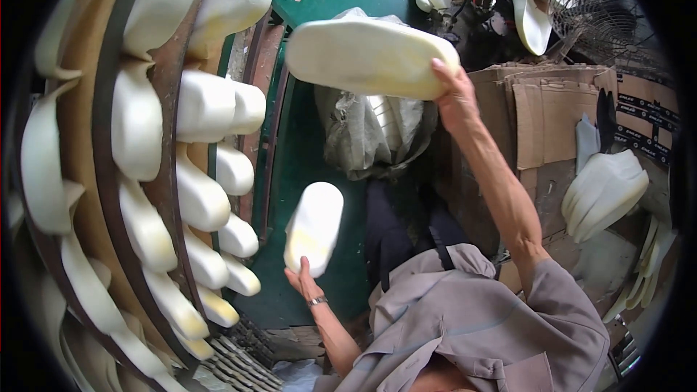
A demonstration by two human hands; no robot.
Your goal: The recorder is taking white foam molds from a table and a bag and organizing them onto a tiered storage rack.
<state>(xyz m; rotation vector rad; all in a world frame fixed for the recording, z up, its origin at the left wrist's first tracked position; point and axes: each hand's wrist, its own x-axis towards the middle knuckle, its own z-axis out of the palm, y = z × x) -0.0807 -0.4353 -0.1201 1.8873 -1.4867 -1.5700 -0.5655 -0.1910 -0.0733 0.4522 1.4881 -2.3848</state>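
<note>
My right hand (457, 98) reaches far forward and grips one end of a long, rounded white foam pad (363, 58), thumb on top and the rest of the fingers hidden beneath. The pad is held out level, in front of a grey translucent plastic sack (348, 127). Lower and to the left, my left hand (306, 279) holds a second, shorter-looking white foam pad (319, 214) by its near, yellowish end. This one points away from me, over the green floor. A metal band circles my left wrist.
On the left, a tall rack (105, 138) carries several similar white foam pieces on curved shelves. Cardboard boxes (559, 120) stand to the right, with stacked foam pieces (606, 192) beside them. A wire-caged fan (592, 7) is at the far right.
</note>
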